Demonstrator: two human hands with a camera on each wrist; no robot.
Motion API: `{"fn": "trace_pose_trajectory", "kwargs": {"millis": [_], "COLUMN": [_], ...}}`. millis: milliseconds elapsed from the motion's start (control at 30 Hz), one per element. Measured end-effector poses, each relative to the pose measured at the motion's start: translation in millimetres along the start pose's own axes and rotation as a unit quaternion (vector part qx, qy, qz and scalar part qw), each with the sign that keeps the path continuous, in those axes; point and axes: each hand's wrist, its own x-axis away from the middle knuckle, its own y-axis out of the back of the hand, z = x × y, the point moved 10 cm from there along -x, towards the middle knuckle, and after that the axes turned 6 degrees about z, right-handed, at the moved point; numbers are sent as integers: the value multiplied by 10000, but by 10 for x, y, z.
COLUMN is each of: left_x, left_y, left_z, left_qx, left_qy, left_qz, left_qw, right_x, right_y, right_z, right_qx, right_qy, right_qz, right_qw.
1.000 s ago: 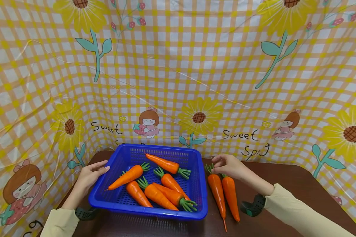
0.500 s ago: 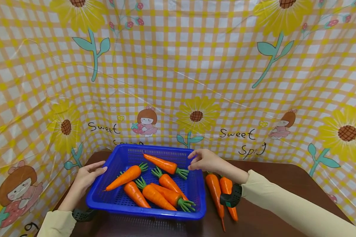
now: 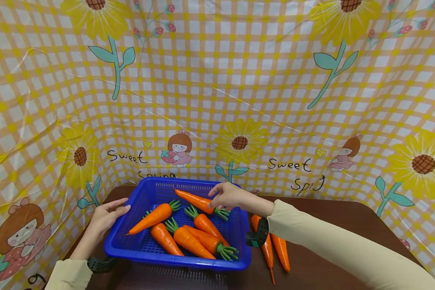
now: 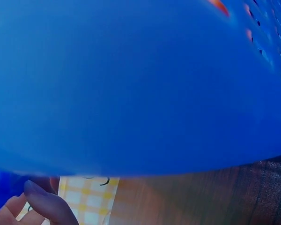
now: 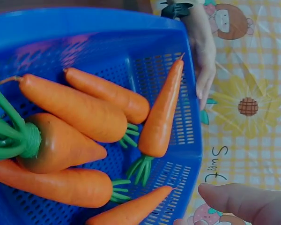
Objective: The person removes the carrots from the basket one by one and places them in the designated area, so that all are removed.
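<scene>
A blue perforated basket point(image 3: 130, 255) holds several orange carrots with green tops. The left hand point(image 3: 105, 215) is at the basket's left rim, fingers fairly straight against it; in the left wrist view part of this left hand point(image 4: 49, 204) shows below the large blue wall point(image 4: 131, 93). Over the basket's back right, the right hand point(image 3: 230, 197) hangs with bent fingers by the green end of the back carrot point(image 3: 193, 200). In the right wrist view its thumb point(image 5: 243, 201) stands apart from that carrot point(image 5: 131, 206), and nothing shows pinched; the other fingers are mostly cut off.
Two more carrots point(image 3: 280, 251) lie on the dark brown table point(image 3: 330, 221) right of the basket, partly under the right forearm. A checked cloth point(image 3: 210, 80) with sunflowers hangs behind and at both sides.
The right hand has moved left from above the two table carrots, past the basket's right rim, to the back carrot inside. The left hand keeps its place at the rim.
</scene>
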Motion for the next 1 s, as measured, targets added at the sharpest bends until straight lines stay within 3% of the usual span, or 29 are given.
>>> {"fn": "trace_pose_trajectory", "kwargs": {"millis": [500, 1000], "left_x": [9, -63], "left_y": [4, -38], "left_z": [-7, -35], "left_qx": [-20, -62], "left_qy": [-25, 14], "left_qz": [-26, -164], "left_qw": [10000, 9998], "right_x": [-261, -599], "right_y": [-251, -363], "right_z": [184, 274], "right_qx": [-480, -1289], "right_qy": [-26, 142], "right_qz": [116, 577], "right_qw": [9988, 9899]}}
